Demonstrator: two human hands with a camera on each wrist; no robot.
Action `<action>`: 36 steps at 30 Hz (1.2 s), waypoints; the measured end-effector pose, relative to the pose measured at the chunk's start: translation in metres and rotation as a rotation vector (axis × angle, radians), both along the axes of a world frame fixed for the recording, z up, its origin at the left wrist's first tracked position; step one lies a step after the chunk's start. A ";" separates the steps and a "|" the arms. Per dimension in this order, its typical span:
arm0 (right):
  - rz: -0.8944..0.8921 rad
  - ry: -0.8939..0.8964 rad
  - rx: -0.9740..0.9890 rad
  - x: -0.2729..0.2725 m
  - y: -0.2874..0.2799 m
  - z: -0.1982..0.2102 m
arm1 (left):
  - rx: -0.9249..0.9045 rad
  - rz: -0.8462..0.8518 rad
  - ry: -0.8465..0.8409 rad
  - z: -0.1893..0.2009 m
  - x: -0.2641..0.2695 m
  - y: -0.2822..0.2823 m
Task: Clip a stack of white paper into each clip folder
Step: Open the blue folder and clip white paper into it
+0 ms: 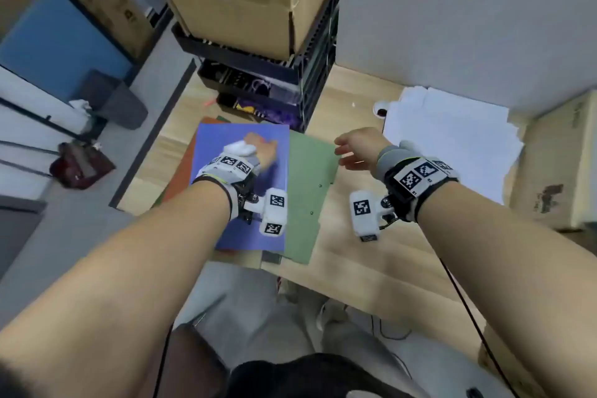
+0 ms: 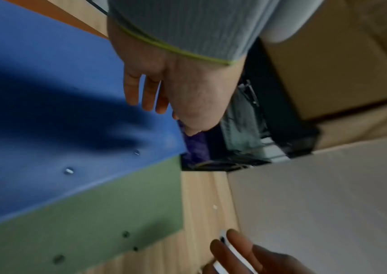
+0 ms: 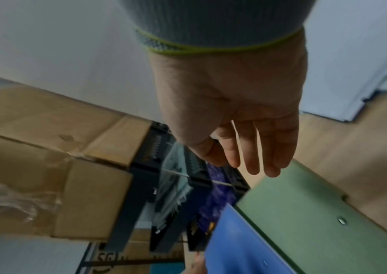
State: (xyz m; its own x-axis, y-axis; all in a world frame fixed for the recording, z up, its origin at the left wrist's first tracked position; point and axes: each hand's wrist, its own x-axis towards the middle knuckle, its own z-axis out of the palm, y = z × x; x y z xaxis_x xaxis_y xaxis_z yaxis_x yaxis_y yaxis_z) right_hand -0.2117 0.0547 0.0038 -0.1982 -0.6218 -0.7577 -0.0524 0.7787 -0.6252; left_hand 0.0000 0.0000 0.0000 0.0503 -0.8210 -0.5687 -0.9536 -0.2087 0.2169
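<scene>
under the left hand: a blue folder lay closed on a green folder, with an orange one showing beneath, all on the desk.
left hand: fingers reached to the blue folder's far edge, thumb at its corner; whether it gripped or only touched, i could not tell.
right hand: released, fingers relaxed, hovering just past the green folder's far right corner and holding nothing.
paper: a loose, uneven white stack lay beyond the right hand, near the wall, untouched.
handling, folders: likely stiff, light and smooth; best lifted by a free cover edge, away from the rivets.
handling, paper: probably floppy and prone to fanning; better squared first, then pinched along one short edge.
</scene>
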 end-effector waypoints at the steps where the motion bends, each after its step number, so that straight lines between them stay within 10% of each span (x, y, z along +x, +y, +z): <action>1: 0.003 -0.007 0.023 0.007 -0.001 -0.009 | 0.009 0.048 -0.022 -0.007 0.012 0.001; 10: 0.173 0.013 0.209 0.090 -0.005 -0.082 | 0.121 0.394 -0.161 -0.078 0.120 0.000; 22: 0.188 -0.105 0.194 0.101 0.005 -0.070 | 0.102 0.438 0.012 -0.049 0.119 -0.019; 36: -0.202 -0.399 -0.035 -0.034 0.078 0.024 | 0.406 -0.068 0.326 -0.009 -0.021 0.026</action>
